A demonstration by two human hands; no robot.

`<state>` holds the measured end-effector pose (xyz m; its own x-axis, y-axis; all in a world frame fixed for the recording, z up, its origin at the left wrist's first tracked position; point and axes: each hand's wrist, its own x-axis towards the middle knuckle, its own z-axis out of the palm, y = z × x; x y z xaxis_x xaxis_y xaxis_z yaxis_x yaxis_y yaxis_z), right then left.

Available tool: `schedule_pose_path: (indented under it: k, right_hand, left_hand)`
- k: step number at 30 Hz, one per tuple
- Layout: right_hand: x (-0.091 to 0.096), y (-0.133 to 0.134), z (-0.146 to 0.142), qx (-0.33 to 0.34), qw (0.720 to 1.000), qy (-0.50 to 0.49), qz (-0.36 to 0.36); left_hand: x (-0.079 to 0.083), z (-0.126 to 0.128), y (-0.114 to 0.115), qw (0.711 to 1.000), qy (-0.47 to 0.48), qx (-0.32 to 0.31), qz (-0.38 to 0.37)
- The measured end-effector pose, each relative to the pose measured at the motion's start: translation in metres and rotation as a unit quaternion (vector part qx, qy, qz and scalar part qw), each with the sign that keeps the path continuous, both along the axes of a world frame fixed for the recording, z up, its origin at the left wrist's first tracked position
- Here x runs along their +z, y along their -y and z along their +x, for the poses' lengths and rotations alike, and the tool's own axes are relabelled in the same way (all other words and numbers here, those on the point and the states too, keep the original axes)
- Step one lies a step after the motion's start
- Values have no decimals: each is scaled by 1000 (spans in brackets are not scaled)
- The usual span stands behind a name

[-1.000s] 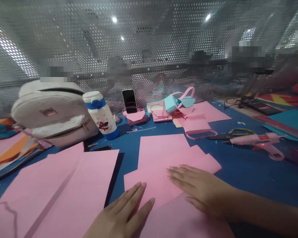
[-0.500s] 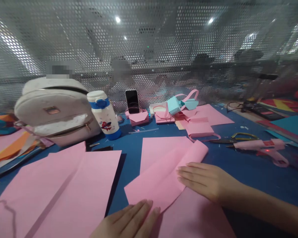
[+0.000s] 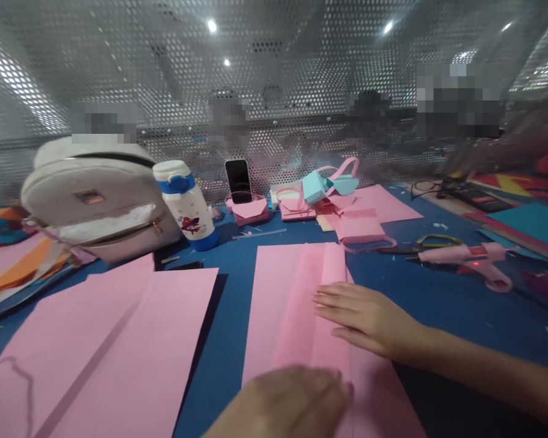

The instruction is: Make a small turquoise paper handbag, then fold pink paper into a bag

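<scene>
While the right hand (image 3: 369, 319) lies flat on the folded pink paper (image 3: 301, 304), its fingers are stretched out and close side by side. The left hand (image 3: 287, 401) is lower down, over the near end of the same paper. It is blurry, so I cannot tell if it is pinching the paper or just pressing on it. The two hands are apart from each other.

The folded paper is in front of the person, on top of a bigger pink sheet (image 3: 262, 316). It has a long flap on its right side, and the right hand's fingers are on that flap. All of this is on a blue table (image 3: 438, 328).

To the left are some large pink papers (image 3: 173, 328), well apart from the hands. Behind them sit a pale backpack (image 3: 114, 207) and a white and blue bottle (image 3: 187, 210), which stands up just beside it. A phone (image 3: 238, 180) stands behind a tiny pink paper bag (image 3: 251, 212). More little pink paper things are to the right of that, with a light blue paper piece (image 3: 314, 187) on top. Over on the right is a pink glue gun (image 3: 479, 255) with a small red light. A gray wall full of little holes (image 3: 274, 73) is at the back.
</scene>
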<state>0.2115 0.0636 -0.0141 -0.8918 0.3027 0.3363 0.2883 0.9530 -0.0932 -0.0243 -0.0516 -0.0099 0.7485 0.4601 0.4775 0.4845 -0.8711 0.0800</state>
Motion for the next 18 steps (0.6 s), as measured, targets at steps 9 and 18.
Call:
schedule_pose_path:
  k: [9, 18]
  right_hand:
    - [13, -11, -13, -55, 987, -5, -152]
    - [4, -19, -20, -69, 975, -17, -208]
  left_hand:
    - [2, -31, -16, 987, -149, 21, 61]
    - [-7, -36, -19, 981, -177, 13, 75]
